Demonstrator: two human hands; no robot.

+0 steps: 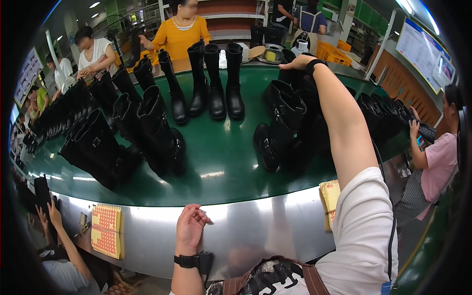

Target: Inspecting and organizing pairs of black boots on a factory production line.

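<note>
My right arm stretches far across the green work surface (216,152). At its end my right hand (299,63) is closed on the top of a tall black boot (289,74), whose lower part is hidden behind other boots. Just in front of it stands a black buckled boot (282,118). My left hand (191,227) rests over the metal ledge (255,223) near me, its fingers curled in and nothing visible in them. Tall black boots (214,83) stand upright at the far middle, and buckled boots (160,123) stand left of centre.
Yellow sheets with red round marks (106,231) lie on the ledge at left; another yellow stack (329,196) lies by my right sleeve. More boots (64,110) line the left side. A person in yellow (182,37) stands across the table, and one in pink (437,157) works at right.
</note>
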